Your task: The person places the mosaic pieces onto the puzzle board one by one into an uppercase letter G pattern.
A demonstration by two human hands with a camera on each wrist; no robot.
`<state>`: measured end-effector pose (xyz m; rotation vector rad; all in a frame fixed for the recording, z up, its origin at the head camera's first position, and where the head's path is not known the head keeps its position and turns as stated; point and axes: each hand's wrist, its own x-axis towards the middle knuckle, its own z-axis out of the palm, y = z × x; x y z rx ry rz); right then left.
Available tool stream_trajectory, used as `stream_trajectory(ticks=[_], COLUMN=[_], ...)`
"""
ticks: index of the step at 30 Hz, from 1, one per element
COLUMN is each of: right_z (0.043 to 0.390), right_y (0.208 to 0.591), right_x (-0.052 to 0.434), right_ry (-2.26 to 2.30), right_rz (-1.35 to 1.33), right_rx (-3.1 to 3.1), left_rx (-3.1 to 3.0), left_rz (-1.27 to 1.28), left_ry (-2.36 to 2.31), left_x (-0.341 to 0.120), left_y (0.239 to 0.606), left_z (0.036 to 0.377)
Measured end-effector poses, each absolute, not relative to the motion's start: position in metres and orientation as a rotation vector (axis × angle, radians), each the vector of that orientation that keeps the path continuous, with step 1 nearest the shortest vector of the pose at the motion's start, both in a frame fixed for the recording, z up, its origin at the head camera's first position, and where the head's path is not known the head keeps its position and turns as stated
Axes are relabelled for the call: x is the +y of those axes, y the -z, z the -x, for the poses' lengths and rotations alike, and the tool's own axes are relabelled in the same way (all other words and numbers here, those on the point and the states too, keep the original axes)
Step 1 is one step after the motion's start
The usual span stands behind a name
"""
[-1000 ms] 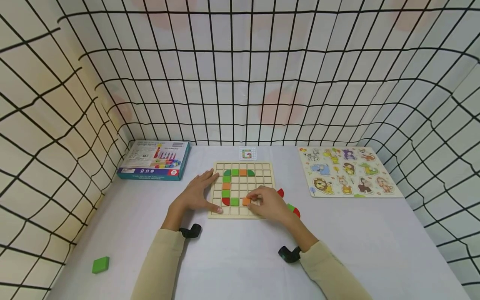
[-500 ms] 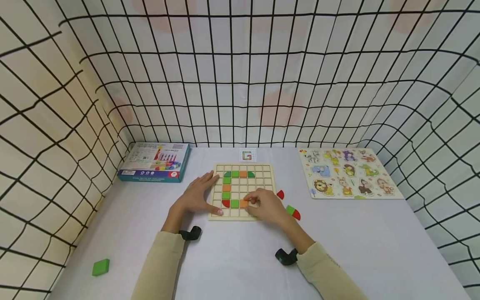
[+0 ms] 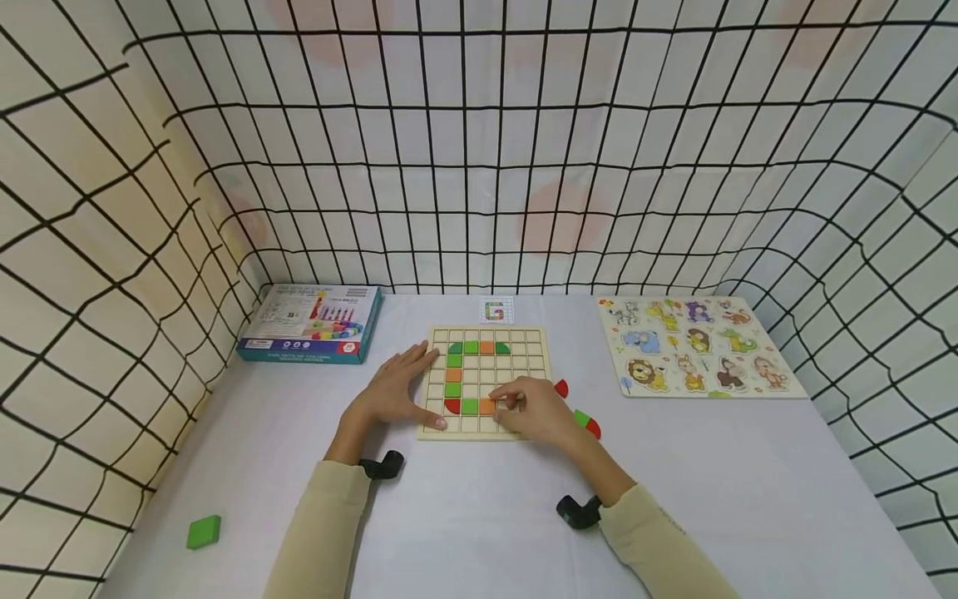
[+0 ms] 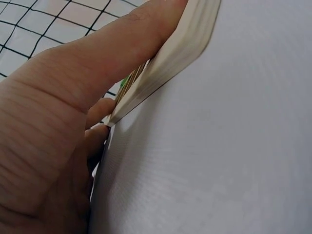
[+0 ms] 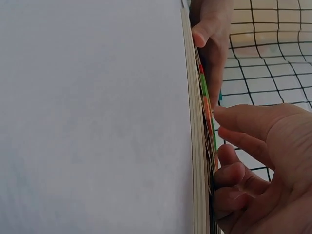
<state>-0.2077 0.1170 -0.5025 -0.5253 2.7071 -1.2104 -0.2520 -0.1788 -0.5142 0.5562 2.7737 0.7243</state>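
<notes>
A wooden grid board (image 3: 522, 366) lies flat, with green, orange and red tiles set in several squares. My left hand (image 3: 389, 391) rests at its left edge, fingers spread and thumb on the near left corner. In the left wrist view, the left thumb (image 4: 112, 44) presses on the rim of the board (image 4: 165, 68). At the bottom row my right hand (image 3: 535, 408) pinches an orange square tile (image 3: 486, 407), which sits beside a green square tile (image 3: 469, 407). The right wrist view shows thumb and fingers of the right hand (image 5: 258, 156) at the tile row; the tile is partly hidden.
Right of the board lie a red quarter-round tile (image 3: 561, 388), a green tile (image 3: 581, 418) and another red tile (image 3: 594, 428). A pattern card (image 3: 496, 310) lies behind. A box (image 3: 310, 324), an animal puzzle (image 3: 699, 345) and a green block (image 3: 203, 532) stand apart. Black netting (image 3: 464, 166) surrounds the table.
My right hand has moved slightly left, and the orange tile now sits against the green one in the bottom row. The left hand has stayed on the board's edge.
</notes>
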Motion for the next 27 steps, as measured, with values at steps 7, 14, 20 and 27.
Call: stream_trajectory(ticks=[7,14,20,27], right_z=[0.208,0.209,0.212,0.214], right_y=[0.501,0.498,0.5,0.502], right_x=[0.135,0.16,0.183,0.207], right_ry=[1.291,1.284,1.241,1.182], right_rz=[0.542,0.458,0.356,0.262], right_rx=[2.706,2.727,2.776,2.829], left_rx=[2.765,2.75,2.74,2.731], left_rz=[-0.558,-0.555,-0.561,-0.557], left_ry=[-0.732,-0.723,-0.724,-0.721], left_x=[-0.178,-0.178,-0.178,-0.179], left_y=[0.512,0.512,0.51,0.511], left_z=[0.251,0.253,0.256,0.256])
